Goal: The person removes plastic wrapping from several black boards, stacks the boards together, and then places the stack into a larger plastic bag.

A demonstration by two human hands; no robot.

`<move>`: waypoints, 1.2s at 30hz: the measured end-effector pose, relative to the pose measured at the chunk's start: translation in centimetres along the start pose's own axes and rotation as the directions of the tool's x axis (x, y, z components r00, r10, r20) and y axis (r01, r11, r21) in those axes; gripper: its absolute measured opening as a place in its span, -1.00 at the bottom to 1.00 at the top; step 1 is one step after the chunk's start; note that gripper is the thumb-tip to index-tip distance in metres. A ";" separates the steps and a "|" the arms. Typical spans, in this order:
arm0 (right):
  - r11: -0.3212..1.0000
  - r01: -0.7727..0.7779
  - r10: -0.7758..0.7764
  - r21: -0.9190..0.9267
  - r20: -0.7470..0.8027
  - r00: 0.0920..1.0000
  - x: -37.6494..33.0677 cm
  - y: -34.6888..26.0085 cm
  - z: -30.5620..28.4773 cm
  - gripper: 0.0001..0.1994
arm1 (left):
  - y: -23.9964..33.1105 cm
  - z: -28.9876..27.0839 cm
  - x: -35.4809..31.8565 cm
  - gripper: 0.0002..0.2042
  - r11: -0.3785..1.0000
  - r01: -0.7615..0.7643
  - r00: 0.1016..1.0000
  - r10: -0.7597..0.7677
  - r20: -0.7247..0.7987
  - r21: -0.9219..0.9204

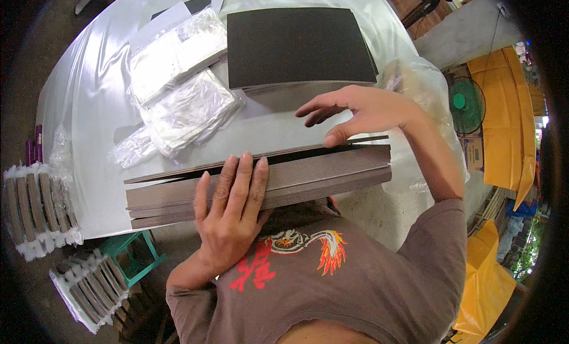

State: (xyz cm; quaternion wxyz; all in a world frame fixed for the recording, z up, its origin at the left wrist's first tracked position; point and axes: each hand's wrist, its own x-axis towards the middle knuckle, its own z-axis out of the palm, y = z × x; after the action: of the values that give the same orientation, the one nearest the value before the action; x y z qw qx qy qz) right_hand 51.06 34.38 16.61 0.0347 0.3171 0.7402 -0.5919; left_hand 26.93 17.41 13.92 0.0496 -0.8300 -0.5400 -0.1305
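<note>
Left hand [231, 213] on grey sheet stack [308, 181], plastic bags [184, 89] beyond

a black sheet stack [299, 44] lies at twelve o'clock, clear plastic bags [178, 83] at eleven, a green fan [465, 104] at three.

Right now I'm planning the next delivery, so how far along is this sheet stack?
Done: wrapped bundles sit at the left. In hand: the left hand presses the thick brown sheet stack while the right hand lifts its top sheets. Left: nearly the whole stack, plus empty plastic bags.
</note>
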 end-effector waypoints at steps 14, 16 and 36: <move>0.999 -0.031 0.025 0.029 0.210 0.977 2.4 0.7 -1.0 -0.13 | -0.6 0.1 -0.6 -0.56 0.983 -0.127 0.991 0.132 -0.031 0.136; 1.000 -0.019 0.021 -0.008 0.208 0.978 2.5 0.3 -1.2 -0.13 | -0.5 0.1 -0.6 -0.57 0.987 -0.118 0.991 0.124 -0.044 0.110; 0.987 -0.007 0.031 -0.164 0.148 0.988 2.7 -0.6 -2.0 -0.22 | -0.3 0.1 -0.4 -0.64 0.995 -0.061 0.996 0.065 -0.054 0.076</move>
State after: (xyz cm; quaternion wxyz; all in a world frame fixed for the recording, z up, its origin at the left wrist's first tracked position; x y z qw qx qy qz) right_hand 49.25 37.21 16.60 0.1219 0.2748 0.7782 -0.5514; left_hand 26.58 17.21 13.69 0.0994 -0.8403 -0.5163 -0.1321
